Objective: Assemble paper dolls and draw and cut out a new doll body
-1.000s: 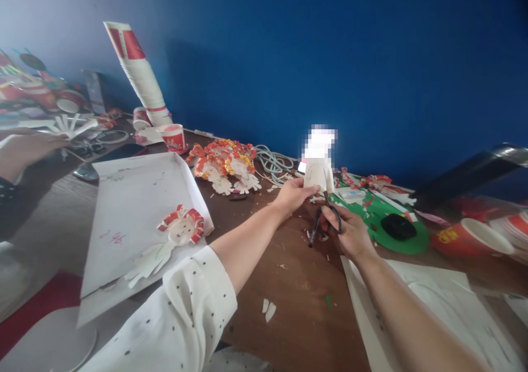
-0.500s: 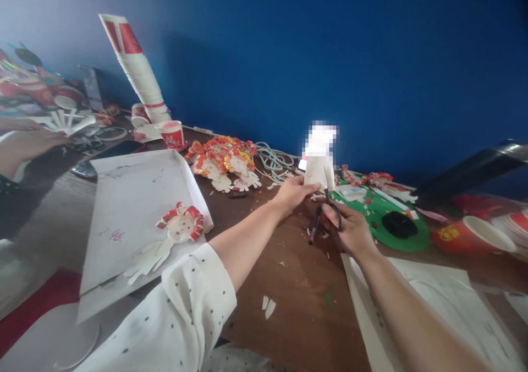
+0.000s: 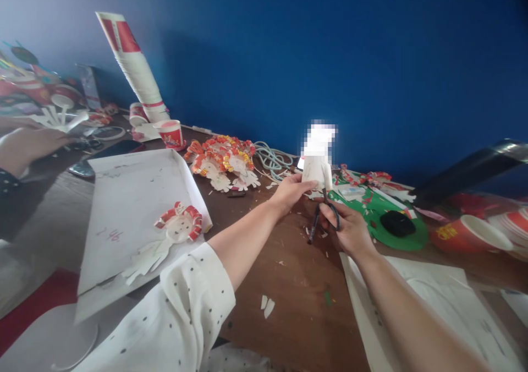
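Observation:
My left hand (image 3: 291, 191) pinches the lower left edge of a white paper piece (image 3: 314, 173), which it holds upright near the wall. Pencil-like lines mark the paper, and its top sits against a bright blurred patch. In my right hand (image 3: 350, 226) is a pair of black-handled scissors (image 3: 337, 218), its blades up at the paper's lower right edge. A dark pen (image 3: 313, 230) hangs down beside the scissors, close to my right fingers; whether they grip it I cannot tell.
An open white box (image 3: 136, 196) at left carries a paper figure (image 3: 181, 226) with red curls. Similar figures (image 3: 226, 160) lie piled behind. A green sheet (image 3: 379, 223), paper cups (image 3: 470, 234) and drawn sheets (image 3: 433, 289) are at right. Another person's hand (image 3: 33, 146) is far left.
Very little differs. The whole view has shifted slightly, and both hands keep the same hold on the paper and the scissors.

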The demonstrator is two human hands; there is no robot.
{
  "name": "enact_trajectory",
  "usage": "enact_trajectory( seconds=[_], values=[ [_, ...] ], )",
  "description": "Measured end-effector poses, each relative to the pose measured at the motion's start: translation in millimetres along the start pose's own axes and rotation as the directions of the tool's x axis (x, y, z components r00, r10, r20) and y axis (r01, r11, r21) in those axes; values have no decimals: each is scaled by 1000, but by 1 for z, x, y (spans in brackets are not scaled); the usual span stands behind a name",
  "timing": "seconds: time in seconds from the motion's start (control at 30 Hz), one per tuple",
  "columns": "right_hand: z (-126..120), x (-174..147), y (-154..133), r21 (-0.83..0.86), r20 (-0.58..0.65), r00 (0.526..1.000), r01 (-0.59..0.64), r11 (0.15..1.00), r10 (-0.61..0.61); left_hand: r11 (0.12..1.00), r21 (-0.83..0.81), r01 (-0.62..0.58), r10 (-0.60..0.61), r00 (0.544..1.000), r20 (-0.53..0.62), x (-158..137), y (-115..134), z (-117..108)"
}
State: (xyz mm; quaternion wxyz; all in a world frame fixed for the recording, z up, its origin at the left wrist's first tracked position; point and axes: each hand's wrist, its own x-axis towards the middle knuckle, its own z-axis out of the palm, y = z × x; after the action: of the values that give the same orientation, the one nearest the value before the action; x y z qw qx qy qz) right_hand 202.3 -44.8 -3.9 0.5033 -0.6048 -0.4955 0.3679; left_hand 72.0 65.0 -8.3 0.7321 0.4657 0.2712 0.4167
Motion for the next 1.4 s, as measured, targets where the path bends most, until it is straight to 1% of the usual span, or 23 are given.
enact_trajectory(
  seconds=[0.17, 0.27, 0.37, 0.43, 0.6, 0.8, 1.1, 1.2, 1.4],
  values=[
    [-2, 1, 7, 158, 35, 996, -84, 984, 79, 998, 26, -49, 48, 999, 8, -1, 0, 2],
    [-2, 1, 8, 191, 55, 995, -94, 977, 85, 998, 45, -49, 49, 999, -6, -3, 0, 3],
    [-3, 1, 7, 204, 50, 995, -92, 975, 84, 999, 37, -40, 40, 999, 1, -4, 1, 4],
    [-3, 1, 6, 182, 35, 996, -85, 980, 80, 998, 52, -27, 27, 1000, 8, -4, 1, 3],
    [-5, 0, -1, 30, 22, 998, -57, 998, 56, 997, 76, 17, -16, 1000, -6, -5, 5, 3],
    [-5, 0, -7, -41, 19, 999, -29, 999, 30, 994, 113, -9, 9, 1000, 6, -3, 3, 1],
    [-2, 0, -5, -72, 0, 1000, 24, 997, -24, 995, 98, -6, 6, 1000, -3, -4, 4, 3],
    [-1, -1, -6, -82, -6, 1000, 20, 996, -20, 996, 93, -4, 4, 1000, -3, -5, 4, 3],
    [0, 0, -5, -23, -10, 1000, -8, 1000, 8, 996, 93, -1, 1, 1000, -6, -3, 1, 2]
  ],
)
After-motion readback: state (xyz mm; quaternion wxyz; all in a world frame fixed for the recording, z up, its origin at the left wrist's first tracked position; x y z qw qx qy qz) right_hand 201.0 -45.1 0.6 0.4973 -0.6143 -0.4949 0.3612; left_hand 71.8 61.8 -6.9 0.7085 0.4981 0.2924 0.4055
